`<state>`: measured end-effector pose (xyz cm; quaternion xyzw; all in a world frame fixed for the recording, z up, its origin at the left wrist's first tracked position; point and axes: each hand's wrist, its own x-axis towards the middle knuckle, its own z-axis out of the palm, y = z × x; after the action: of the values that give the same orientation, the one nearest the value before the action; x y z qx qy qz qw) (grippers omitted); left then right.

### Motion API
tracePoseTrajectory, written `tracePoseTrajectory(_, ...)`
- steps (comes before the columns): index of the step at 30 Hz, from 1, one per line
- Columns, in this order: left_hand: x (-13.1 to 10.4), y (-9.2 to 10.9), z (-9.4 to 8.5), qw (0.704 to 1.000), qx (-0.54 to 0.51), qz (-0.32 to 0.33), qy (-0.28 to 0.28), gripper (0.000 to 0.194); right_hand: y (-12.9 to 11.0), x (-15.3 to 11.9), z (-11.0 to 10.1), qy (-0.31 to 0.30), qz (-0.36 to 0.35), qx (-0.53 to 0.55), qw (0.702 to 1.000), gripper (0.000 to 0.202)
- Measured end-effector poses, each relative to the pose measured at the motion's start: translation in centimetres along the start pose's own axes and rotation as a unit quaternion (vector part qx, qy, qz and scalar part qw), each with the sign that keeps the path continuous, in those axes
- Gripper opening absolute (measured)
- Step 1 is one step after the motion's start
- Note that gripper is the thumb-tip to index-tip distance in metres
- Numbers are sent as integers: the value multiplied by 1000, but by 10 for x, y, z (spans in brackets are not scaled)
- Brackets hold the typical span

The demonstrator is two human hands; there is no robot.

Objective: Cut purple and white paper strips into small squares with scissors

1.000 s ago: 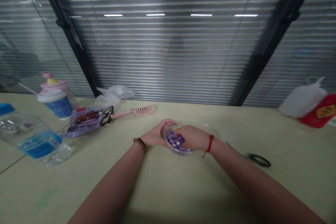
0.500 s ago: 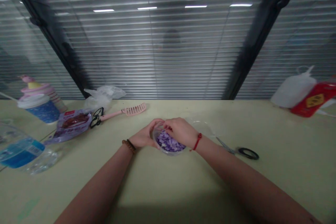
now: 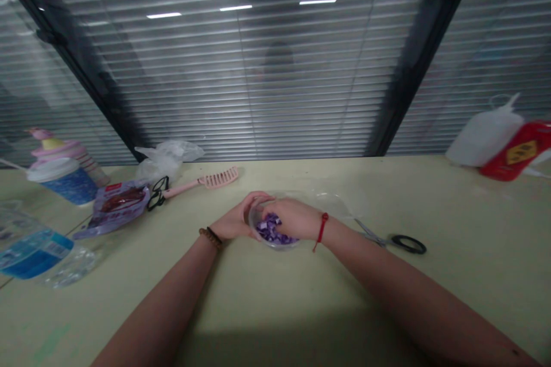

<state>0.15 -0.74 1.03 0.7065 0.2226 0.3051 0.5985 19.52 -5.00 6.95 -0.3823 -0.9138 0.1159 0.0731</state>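
A clear round plastic bowl (image 3: 279, 247) with small purple and whitish pieces (image 3: 272, 229), which look like cut paper, is in front of me on the table. My left hand (image 3: 243, 217) is wrapped around the bowl's left side and grips it. Inside the bowl is my right hand (image 3: 293, 218), reaching over the right rim with its fingers down among the pieces. Those fingertips are hidden, so whether they pinch anything does not show. Scissors (image 3: 396, 241) with black handles lie to the right, beside my right forearm. A clear plastic lid (image 3: 329, 202) appears to lie behind my right wrist.
To the left are a pink hairbrush (image 3: 219, 178), black-framed glasses (image 3: 158, 193), a purple snack bag (image 3: 120, 206), a blue paper cup (image 3: 66, 180), a large clear bottle with a blue label (image 3: 37, 252) and a crumpled plastic bag (image 3: 166, 160). A white squeeze bottle (image 3: 486, 135) and red container (image 3: 514, 152) are far right.
My right hand has sunk deeper into the bowl, and the purple pieces are stirred into a different heap. My left hand keeps its hold on the bowl. The view has shifted slightly.
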Motion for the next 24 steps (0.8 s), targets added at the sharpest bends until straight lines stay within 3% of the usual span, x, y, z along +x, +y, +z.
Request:
tracePoseTrajectory(5,0,-2,0,1000,-11,0,3,90,8,-3,-10,43,7,22,999,18)
tracePoseTrajectory(11,0,-3,1,1000,-20,3,2,93,11,-6,-18,79,64,23,995,23)
tracePoseTrajectory(17,0,-4,-1,1000,-12,8,-5,90,8,-8,-20,12,67,44,997,30)
tracePoseTrajectory(21,1,-6,-2,1000,-5,20,-14,90,-2,-7,-7,-40,56,10,998,30)
tracePoseTrajectory(24,1,-5,-3,999,-1,25,-21,89,-10,-2,5,-43,51,-15,998,29)
